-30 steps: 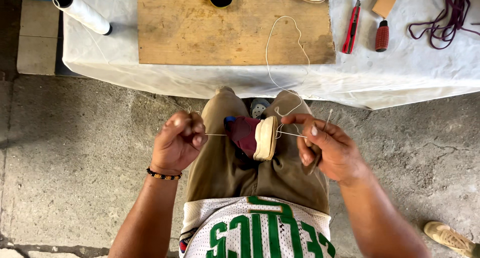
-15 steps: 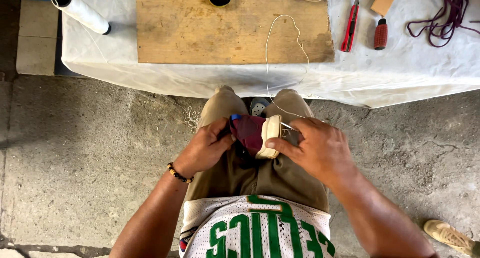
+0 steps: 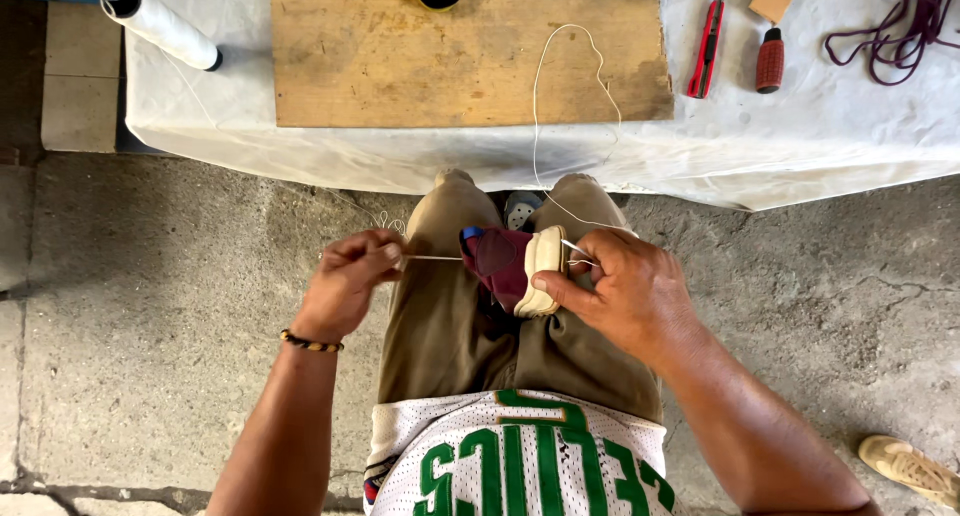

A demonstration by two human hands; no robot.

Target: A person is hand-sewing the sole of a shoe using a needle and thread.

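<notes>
Shoe, maroon upper, cream sole: clamped between the knees, on its side. Right hand, 3 o'clock of it, grip clasped on the sole. Left hand, 9 o'clock, pinching white thread; since half a second ago it has drawn outward, the thread now taut, the stitch seemingly tightening. Counter, 12 o'clock: wooden board, thread spool, red knife. No containers visible.
</notes>
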